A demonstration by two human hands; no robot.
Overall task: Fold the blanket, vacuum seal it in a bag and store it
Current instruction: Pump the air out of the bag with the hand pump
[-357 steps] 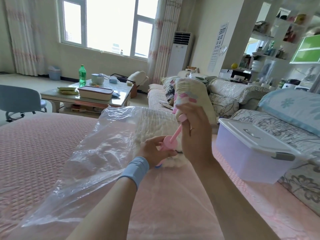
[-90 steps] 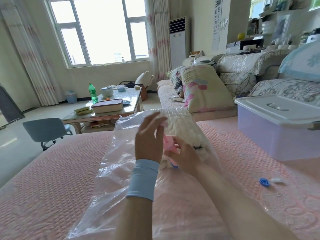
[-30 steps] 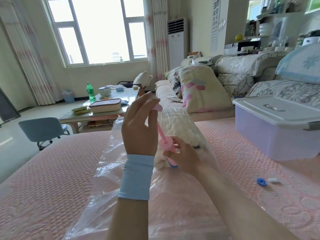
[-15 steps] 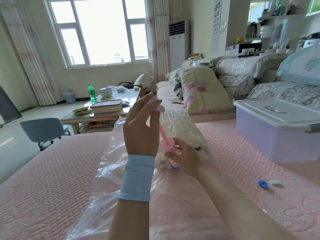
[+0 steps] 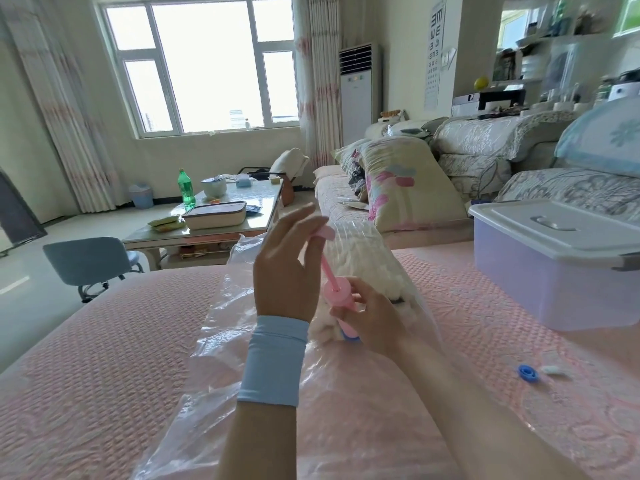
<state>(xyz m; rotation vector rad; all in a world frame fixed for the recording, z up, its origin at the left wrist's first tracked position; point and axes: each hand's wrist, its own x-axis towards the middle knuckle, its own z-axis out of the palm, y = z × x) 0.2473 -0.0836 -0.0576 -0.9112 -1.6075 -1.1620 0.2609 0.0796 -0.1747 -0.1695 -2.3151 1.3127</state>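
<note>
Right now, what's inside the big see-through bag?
A fluffy white blanket, bunched at the far end of the bag. The left hand, right hand and pink pump cover its near part, so how far it reaches is hidden.

Left hand (image 5: 284,271): raised, back toward the camera, fingers holding the pump (image 5: 337,292) handle.
Right hand (image 5: 372,318): lower, gripping the pump body.

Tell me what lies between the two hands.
The thin pink rod of the pump: the left hand holds its top handle, the right hand grips its barrel over the bag. The head view shows this.
</note>
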